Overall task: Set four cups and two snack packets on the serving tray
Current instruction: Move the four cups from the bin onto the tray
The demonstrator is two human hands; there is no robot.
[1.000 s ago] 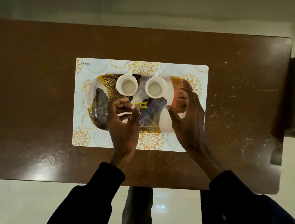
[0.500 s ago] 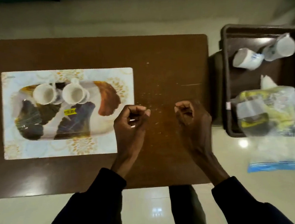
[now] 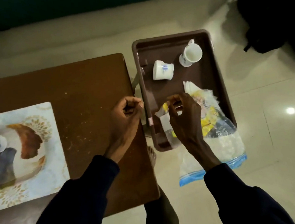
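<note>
Brown bin (image 3: 206,36) right of the table (image 3: 88,84) holds 2 cups (image 3: 163,70) and packets (image 3: 212,117). Right hand (image 3: 184,116) curls over the packets, grip unclear. Left hand (image 3: 125,115) loosely fisted, empty. Tray (image 3: 27,139) far left.

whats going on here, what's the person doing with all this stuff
A person is loading a serving tray on the table from a brown bin beside it. The right hand reaches over the snack packets in the bin; whether it grips one is unclear. The left hand hovers curled and empty at the table edge. Two cups remain in the bin, one upright, one on its side.
</note>
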